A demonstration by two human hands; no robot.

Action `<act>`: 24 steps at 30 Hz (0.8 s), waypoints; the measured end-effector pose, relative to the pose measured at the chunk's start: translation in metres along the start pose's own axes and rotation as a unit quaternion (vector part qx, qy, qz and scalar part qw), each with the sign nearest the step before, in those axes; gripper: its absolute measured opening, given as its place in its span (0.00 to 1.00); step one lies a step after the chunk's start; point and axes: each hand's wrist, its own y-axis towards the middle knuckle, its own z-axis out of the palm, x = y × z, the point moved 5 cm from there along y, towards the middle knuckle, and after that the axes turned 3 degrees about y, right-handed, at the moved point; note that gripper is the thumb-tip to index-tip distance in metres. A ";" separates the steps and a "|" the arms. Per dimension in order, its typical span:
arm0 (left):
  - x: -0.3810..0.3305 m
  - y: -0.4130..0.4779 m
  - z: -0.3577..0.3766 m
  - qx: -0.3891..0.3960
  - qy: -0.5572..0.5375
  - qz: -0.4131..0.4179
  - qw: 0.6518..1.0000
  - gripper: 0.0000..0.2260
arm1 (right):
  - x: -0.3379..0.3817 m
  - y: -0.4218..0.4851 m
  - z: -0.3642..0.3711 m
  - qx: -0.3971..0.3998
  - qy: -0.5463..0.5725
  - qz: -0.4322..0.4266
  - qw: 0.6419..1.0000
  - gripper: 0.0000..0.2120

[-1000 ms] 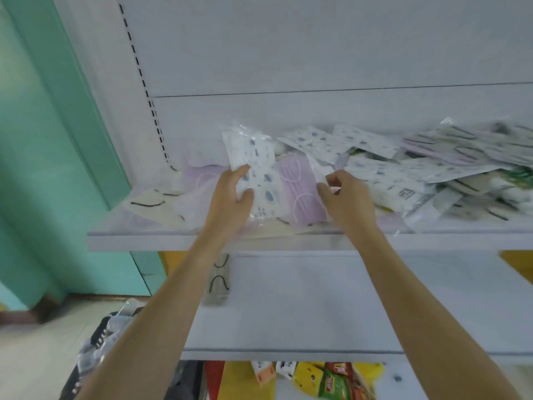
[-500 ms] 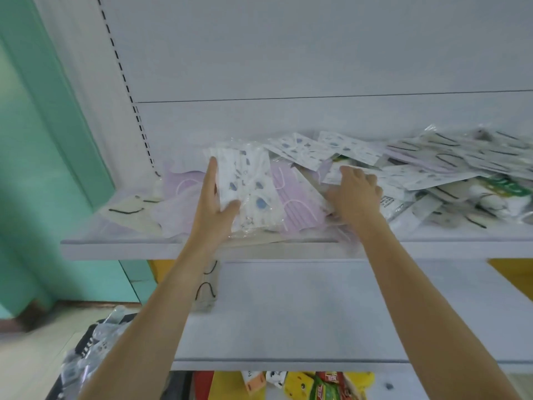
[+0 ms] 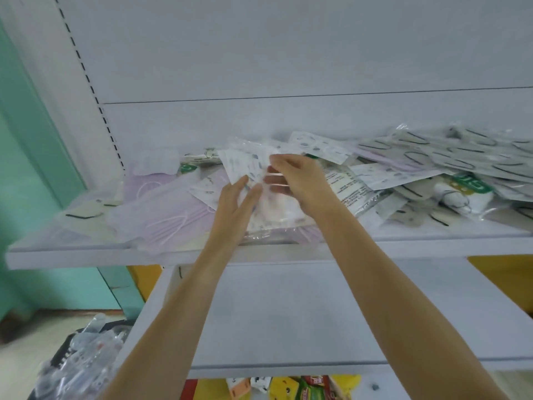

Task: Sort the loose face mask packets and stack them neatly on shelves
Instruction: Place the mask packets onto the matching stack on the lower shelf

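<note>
The packet in play is a white mask packet [image 3: 245, 164] with small blue-grey prints, sealed in crinkly clear plastic and held tilted up just above the top shelf [image 3: 86, 254]. The right hand [image 3: 300, 183] has its fingers curled over the packet's right edge and is pinching it. The left hand [image 3: 235, 204] lies against the lower edge with fairly straight fingers, more touching than gripping. Under the hands is a flat white packet, and to the left lie lilac masks [image 3: 173, 210] with loose ear loops. To the right is a messy pile of packets [image 3: 461, 157], lots with black loops, and one with a green label [image 3: 470, 186]. The lower shelf [image 3: 288, 313] is white, and there's a bag of packets [image 3: 83, 359] down on the floor.
</note>
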 end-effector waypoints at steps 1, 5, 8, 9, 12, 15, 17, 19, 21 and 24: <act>0.000 0.000 0.000 -0.008 0.016 0.008 1.000 0.21 | -0.002 0.003 0.007 0.035 0.043 0.023 0.998 0.05; 0.007 0.000 -0.015 -0.057 0.074 0.016 0.996 0.28 | -0.007 0.032 -0.004 0.004 -0.099 -0.032 0.995 0.14; 0.010 0.002 -0.031 -0.083 0.046 0.012 0.995 0.30 | -0.003 0.066 -0.024 -0.027 -0.420 -0.086 0.903 0.22; 0.011 0.003 -0.035 -0.094 0.054 0.008 0.994 0.28 | -0.008 0.077 -0.026 -0.004 -0.479 -0.057 0.876 0.25; 0.016 0.009 -0.044 -0.131 0.063 -0.021 0.989 0.21 | -0.025 0.090 -0.024 0.033 -0.597 0.011 0.801 0.24; 0.017 0.011 -0.049 -0.169 0.059 -0.039 0.983 0.20 | -0.027 0.092 -0.022 -0.029 -0.591 -0.051 0.804 0.14; 0.017 0.012 -0.052 -0.185 0.050 -0.050 0.980 0.20 | -0.022 0.087 -0.023 -0.060 -0.548 -0.090 0.830 0.12; 0.018 0.012 -0.052 -0.184 0.037 -0.059 0.980 0.19 | -0.016 0.075 -0.019 -0.067 -0.498 -0.124 0.856 0.10; 0.016 0.011 -0.050 -0.171 0.029 -0.066 0.983 0.19 | -0.013 0.057 -0.010 -0.049 -0.450 -0.151 0.879 0.08; 0.014 0.011 -0.045 -0.157 0.004 -0.080 0.984 0.20 | -0.017 0.028 0.003 -0.003 -0.387 -0.175 0.905 0.07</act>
